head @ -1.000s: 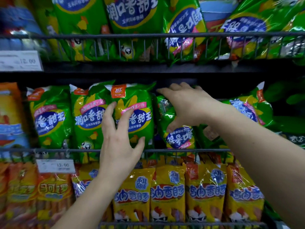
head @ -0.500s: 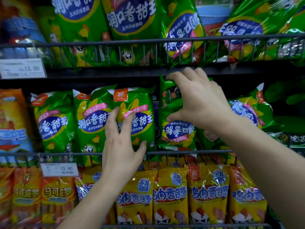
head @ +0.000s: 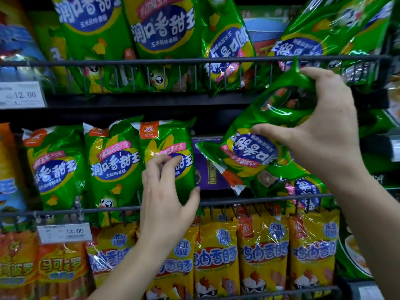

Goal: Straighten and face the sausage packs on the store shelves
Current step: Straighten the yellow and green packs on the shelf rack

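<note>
An upside-down green pack (head: 257,146) is pinched between the thumb and curled fingers of the right hand (head: 324,144) and held tilted above the middle shelf rail (head: 216,204), probably for turning upright, while the neighbouring upright pack (head: 171,144) is steadied by the loosely spread left hand (head: 166,202).

Your right hand (head: 320,144) has pulled the upside-down green pack (head: 266,135) up out of its row, clear of the middle rail (head: 259,201), and tipped it so its upper end points to 1 o'clock. Where it stood, a purple pack (head: 205,167) now shows. At 9 o'clock of that gap, your left hand (head: 166,195) has bent its once-straight fingers against the neighbouring pack (head: 171,139).
</note>
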Action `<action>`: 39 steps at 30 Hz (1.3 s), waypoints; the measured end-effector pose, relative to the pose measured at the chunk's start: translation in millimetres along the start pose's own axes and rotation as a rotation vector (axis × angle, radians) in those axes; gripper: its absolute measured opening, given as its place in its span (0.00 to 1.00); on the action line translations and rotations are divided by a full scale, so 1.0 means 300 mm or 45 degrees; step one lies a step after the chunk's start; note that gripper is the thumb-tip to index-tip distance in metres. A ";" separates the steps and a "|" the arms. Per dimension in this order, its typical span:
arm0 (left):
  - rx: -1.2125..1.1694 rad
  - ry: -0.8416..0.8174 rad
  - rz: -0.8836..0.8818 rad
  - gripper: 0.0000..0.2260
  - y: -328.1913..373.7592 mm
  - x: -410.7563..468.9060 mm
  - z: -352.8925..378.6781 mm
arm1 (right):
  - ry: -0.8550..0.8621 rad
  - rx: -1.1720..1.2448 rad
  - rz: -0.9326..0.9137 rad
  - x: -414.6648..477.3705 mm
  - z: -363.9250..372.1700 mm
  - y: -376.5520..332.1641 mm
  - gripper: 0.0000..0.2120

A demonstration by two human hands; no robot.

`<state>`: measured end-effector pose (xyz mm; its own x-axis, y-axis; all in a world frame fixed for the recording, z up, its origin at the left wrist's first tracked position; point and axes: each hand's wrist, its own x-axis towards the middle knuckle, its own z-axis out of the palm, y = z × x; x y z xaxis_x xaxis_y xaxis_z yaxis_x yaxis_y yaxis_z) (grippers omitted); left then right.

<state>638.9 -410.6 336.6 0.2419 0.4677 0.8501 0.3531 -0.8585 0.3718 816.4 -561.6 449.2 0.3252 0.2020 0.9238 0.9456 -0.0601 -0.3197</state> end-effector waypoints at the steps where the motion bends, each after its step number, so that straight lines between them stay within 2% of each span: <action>1: -0.060 -0.013 -0.006 0.25 0.015 -0.006 0.004 | 0.044 0.068 0.036 -0.006 -0.010 0.017 0.48; 5: -0.286 -0.071 -0.095 0.20 0.084 -0.032 0.021 | 0.210 0.328 0.230 -0.036 -0.048 0.069 0.46; 8: -0.507 -0.189 -0.252 0.17 0.144 -0.057 0.035 | 0.330 0.535 0.388 -0.074 -0.059 0.077 0.45; 15: -1.229 -0.276 -0.521 0.20 0.307 -0.083 0.080 | 0.464 1.144 0.732 -0.181 -0.017 0.049 0.39; 18: -1.482 -0.162 -0.623 0.22 0.366 -0.067 0.097 | 0.436 1.234 0.855 -0.229 0.010 0.042 0.41; 21: -1.583 -0.015 -0.721 0.25 0.405 -0.056 0.110 | 0.373 1.183 0.940 -0.281 0.033 0.034 0.47; 24: -1.579 0.127 -0.825 0.21 0.417 -0.043 0.107 | 0.250 1.091 0.990 -0.320 0.039 0.020 0.45; 27: -1.580 0.174 -0.841 0.17 0.400 -0.027 0.089 | 0.105 1.039 1.009 -0.334 0.027 0.017 0.44; 30: -1.572 0.183 -0.844 0.16 0.378 -0.011 0.066 | -0.049 0.994 0.999 -0.346 0.017 0.024 0.50; 33: -1.567 0.190 -0.809 0.14 0.360 0.008 0.047 | -0.224 0.957 0.977 -0.365 0.013 0.035 0.51; 35: -1.559 0.184 -0.731 0.16 0.349 0.023 0.026 | -0.318 0.933 0.974 -0.367 0.003 0.043 0.51; 39: -1.506 0.127 -0.569 0.15 0.321 0.052 -0.011 | -0.415 0.696 0.933 -0.357 -0.024 0.055 0.47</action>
<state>673.8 -486.8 387.0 0.2238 0.7905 0.5701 -0.6463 -0.3175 0.6939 797.3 -591.1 346.4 0.7356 0.5616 0.3788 0.3475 0.1671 -0.9227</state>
